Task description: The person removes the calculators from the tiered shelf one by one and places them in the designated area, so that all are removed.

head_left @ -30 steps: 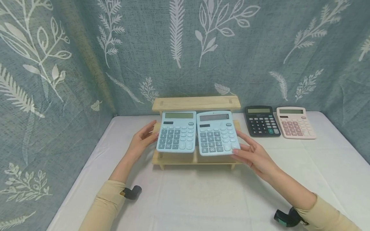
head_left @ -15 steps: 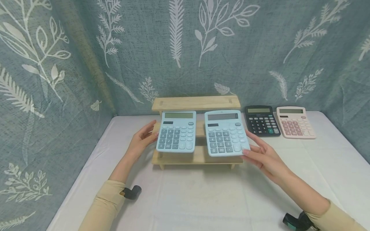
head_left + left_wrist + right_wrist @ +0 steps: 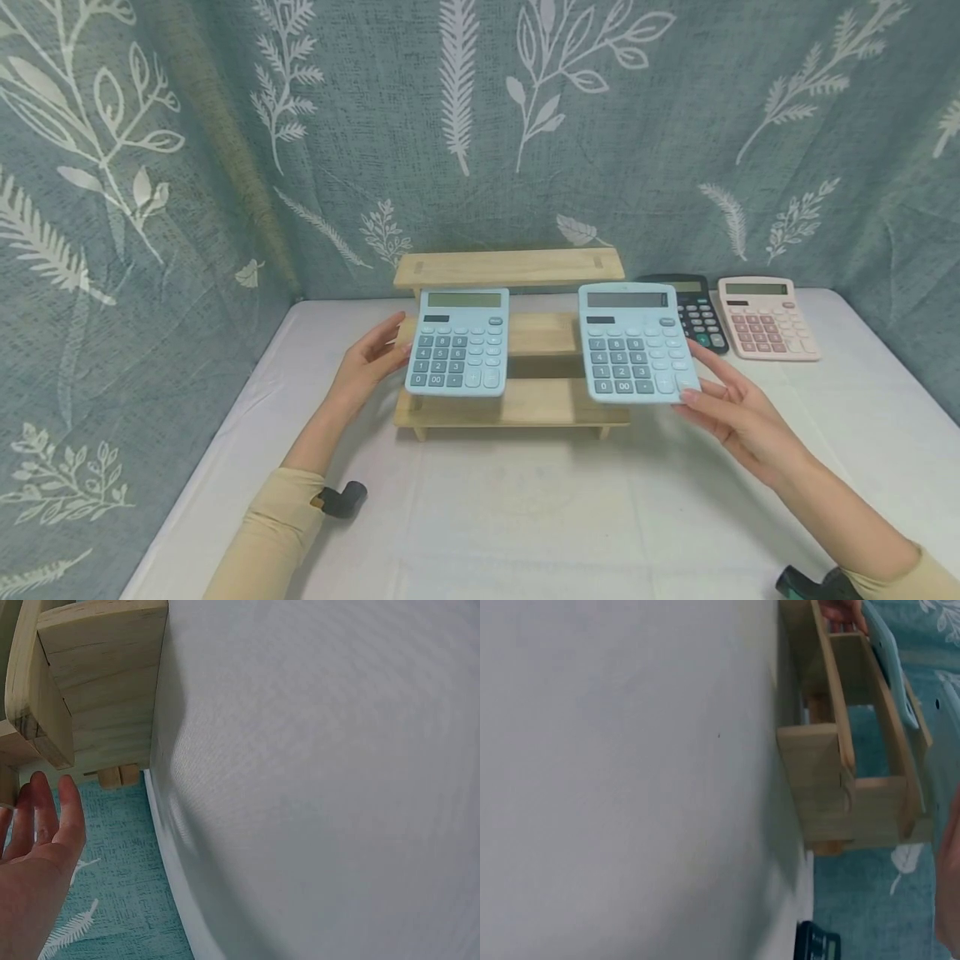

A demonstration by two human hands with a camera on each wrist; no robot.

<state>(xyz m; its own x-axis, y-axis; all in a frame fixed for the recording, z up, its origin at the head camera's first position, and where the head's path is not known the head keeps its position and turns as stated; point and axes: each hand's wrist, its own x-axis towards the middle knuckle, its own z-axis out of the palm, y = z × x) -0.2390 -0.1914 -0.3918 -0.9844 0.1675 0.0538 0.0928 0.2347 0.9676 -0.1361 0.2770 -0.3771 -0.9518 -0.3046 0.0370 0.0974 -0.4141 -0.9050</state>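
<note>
A light blue calculator (image 3: 457, 342) lies face up over the left part of the wooden shelf stand (image 3: 525, 405). My left hand (image 3: 366, 367) is at its left edge, thumb tip by the keys' side. In the left wrist view, the fingers (image 3: 69, 814) are nearly straight beside the stand; the thumb is hidden. My right hand (image 3: 750, 417) grips a second light blue calculator (image 3: 637, 342) by its lower right corner, thumb on top. This calculator is raised over the stand's right end and partly covers a black calculator (image 3: 708, 322).
A white and pink calculator (image 3: 767, 320) lies at the back right, beside the black one. The stand has a top board (image 3: 510, 267) behind the blue calculators. White cloth (image 3: 525, 517) covers the table, and a patterned teal curtain (image 3: 480, 200) hangs behind.
The right hand has moved to the right with its calculator, widening the gap between the two blue ones and now covering part of the black calculator. The left hand and its neighbouring calculator stay put.
</note>
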